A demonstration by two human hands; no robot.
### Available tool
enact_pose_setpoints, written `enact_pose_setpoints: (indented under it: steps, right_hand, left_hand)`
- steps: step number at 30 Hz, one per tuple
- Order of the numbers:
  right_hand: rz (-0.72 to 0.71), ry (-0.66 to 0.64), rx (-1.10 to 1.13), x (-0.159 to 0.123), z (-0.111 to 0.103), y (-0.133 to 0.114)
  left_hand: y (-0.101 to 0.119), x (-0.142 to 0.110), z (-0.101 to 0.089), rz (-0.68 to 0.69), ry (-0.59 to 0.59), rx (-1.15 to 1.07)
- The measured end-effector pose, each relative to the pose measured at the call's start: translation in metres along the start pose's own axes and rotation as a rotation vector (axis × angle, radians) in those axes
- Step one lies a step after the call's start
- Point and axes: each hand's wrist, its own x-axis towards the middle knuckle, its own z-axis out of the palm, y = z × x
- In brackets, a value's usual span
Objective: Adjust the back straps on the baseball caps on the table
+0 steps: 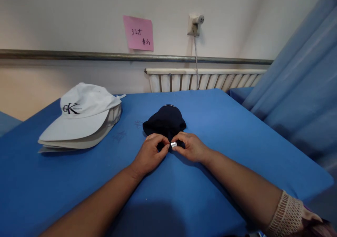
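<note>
Looks like a clinic or ward room (the exact kind is unclear): a blue-covered bench [223, 131] beneath the hands [193, 147], a blue curtain [302, 75] to their right, a rail [92, 55] and radiator [205, 79] along the wall [79, 16] beyond.

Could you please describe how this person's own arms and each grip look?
The left grip and right grip are ungloved hands. The left forearm shows no sleeve; the right forearm meets a beige openwork cuff, with patterned fabric beyond.

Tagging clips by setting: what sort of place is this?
An indoor room, perhaps in a clinic or similar institution: a light-blue fabric curtain hangs at the right, and a ribbed white radiator stands behind the flat blue table.
</note>
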Motion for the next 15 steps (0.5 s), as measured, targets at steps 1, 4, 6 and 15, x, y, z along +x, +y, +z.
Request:
enact_pose_setpoints:
  steps: [1, 4, 6, 15]
  right_hand:
    - [0.003, 0.005, 0.002, 0.0001, -0.0001, -0.0001]
    - [0.004, 0.024, 0.006, 0.0003, -0.0006, -0.0007]
    - [0.011, 0.031, 0.006, 0.0002, -0.0014, -0.0011]
    - [0.026, 0.019, 0.024, -0.0010, -0.0032, -0.0001]
  left_hand:
    - [-0.0005, -0.0003, -0.0001, 0.000, -0.005, -0.004]
    - [-0.0022, -0.0014, -0.0009, 0.016, -0.021, -0.021]
    - [-0.0033, -0.0019, -0.0015, 0.021, -0.017, -0.022]
    - [-0.0045, 0.0005, -0.0021, 0.011, -0.017, -0.016]
